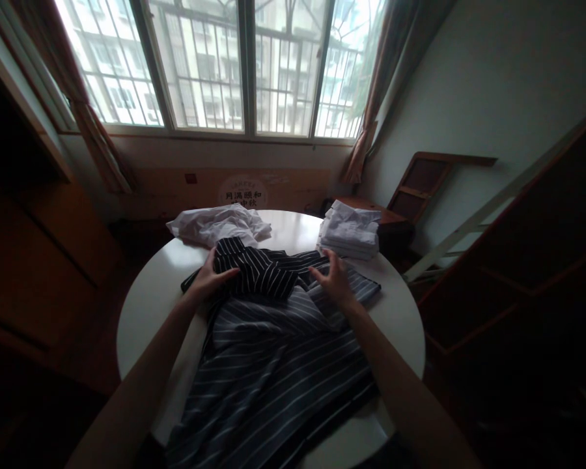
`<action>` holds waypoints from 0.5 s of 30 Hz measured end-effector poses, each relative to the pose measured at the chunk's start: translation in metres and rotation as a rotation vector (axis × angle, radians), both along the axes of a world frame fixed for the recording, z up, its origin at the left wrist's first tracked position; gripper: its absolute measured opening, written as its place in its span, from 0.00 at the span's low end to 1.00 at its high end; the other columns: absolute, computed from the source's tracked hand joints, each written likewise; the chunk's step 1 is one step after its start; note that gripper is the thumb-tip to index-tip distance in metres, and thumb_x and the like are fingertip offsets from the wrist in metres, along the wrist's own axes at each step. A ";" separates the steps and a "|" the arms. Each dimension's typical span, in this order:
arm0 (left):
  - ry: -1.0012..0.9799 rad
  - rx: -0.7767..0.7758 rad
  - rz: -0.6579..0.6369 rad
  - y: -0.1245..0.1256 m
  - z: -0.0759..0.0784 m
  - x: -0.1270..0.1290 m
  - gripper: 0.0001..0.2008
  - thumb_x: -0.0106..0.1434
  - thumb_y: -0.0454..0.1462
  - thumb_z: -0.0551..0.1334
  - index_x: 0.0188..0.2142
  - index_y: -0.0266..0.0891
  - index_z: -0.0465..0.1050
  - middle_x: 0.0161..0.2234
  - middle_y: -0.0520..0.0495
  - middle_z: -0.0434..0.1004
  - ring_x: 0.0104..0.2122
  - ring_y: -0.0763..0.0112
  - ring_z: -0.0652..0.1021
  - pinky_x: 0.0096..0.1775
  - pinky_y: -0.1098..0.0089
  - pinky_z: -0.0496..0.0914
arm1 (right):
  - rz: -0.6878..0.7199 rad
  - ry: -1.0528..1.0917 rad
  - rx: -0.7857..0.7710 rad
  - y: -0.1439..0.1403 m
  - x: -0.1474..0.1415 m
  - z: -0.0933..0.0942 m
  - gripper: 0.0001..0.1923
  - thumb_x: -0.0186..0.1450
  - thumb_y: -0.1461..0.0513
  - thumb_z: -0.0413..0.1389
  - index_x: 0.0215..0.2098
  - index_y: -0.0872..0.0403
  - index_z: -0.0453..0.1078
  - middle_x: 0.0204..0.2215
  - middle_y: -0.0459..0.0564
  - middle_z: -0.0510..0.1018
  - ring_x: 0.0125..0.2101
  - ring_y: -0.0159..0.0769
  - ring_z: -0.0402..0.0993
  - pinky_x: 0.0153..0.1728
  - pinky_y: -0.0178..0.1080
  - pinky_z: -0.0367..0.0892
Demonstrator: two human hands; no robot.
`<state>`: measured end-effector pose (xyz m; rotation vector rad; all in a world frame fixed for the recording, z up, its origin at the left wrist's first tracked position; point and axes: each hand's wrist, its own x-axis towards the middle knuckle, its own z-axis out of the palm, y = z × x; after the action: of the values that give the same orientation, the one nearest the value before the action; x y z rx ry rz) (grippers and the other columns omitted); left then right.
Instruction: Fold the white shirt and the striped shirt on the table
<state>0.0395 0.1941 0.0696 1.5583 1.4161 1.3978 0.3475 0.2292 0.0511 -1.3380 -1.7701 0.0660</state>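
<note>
The striped garment (pixel 273 352) runs off the bottom edge, its lower hem out of view, and covers the near part of the table (pixel 400 312). Beyond the garment, the folded white stack (pixel 350 231) is too dim to count. Both forearms are cut off below.

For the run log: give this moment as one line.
left hand: on striped shirt | right hand: on shirt | round table | folded stack

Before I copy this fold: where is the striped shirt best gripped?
Probably its folded-over far edge, from both sides: the striped shirt lies flat on the round table, left hand and right hand already there.
</note>
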 end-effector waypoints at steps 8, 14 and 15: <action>0.598 -0.052 -0.100 0.007 -0.022 -0.008 0.13 0.47 0.40 0.61 0.33 0.38 0.70 0.34 0.43 0.75 0.36 0.59 0.74 0.40 0.62 0.66 | 0.420 -0.313 -0.282 -0.002 -0.017 -0.024 0.13 0.51 0.60 0.58 0.35 0.55 0.68 0.45 0.55 0.69 0.47 0.41 0.62 0.47 0.43 0.58; 0.042 -0.053 0.052 0.007 -0.008 -0.002 0.13 0.50 0.45 0.59 0.29 0.36 0.70 0.26 0.49 0.73 0.27 0.67 0.72 0.31 0.67 0.66 | 0.491 -0.172 -0.395 -0.005 -0.016 -0.008 0.02 0.52 0.67 0.50 0.25 0.55 0.62 0.22 0.42 0.66 0.25 0.29 0.61 0.29 0.32 0.59; -0.114 -0.097 0.084 0.006 -0.007 -0.003 0.15 0.49 0.45 0.59 0.29 0.36 0.70 0.25 0.49 0.73 0.25 0.69 0.71 0.30 0.68 0.66 | 0.512 -0.116 -0.441 -0.006 -0.015 -0.005 0.02 0.53 0.67 0.48 0.24 0.55 0.61 0.20 0.40 0.63 0.23 0.27 0.59 0.26 0.31 0.58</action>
<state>0.0366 0.2002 0.0629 1.3502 1.4727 1.4211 0.3322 0.2233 0.0457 -1.1598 -2.2482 0.7074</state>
